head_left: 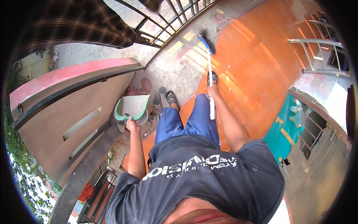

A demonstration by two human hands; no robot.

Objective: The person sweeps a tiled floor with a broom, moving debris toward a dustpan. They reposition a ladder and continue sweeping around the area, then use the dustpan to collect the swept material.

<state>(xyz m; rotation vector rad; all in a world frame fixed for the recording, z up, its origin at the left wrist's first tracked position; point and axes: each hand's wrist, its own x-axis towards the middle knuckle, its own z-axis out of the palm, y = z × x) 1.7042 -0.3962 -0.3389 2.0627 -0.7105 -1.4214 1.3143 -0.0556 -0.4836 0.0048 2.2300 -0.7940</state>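
My left hand (132,125) is closed on the handle end of a dustpan (136,104), pale inside with a green rim. The pan hangs beside the low wall, to the left of my legs. In my right hand (213,90) is the white handle of a broom (209,63). Its blue head with dark bristles rests far ahead, where the orange tiles meet the grey concrete. The lower end of the handle sticks out below my fist, beside my right thigh. Dark sandals are on my feet.
A low wall (74,115) with a pink top runs along the left. Ahead stands a dark metal gate (164,26), with plaid cloth (82,22) hanging near it. Metal racks (324,56) are at the far right, above a torn teal panel (285,127). Grey shoes (157,101) sit beside the dustpan.
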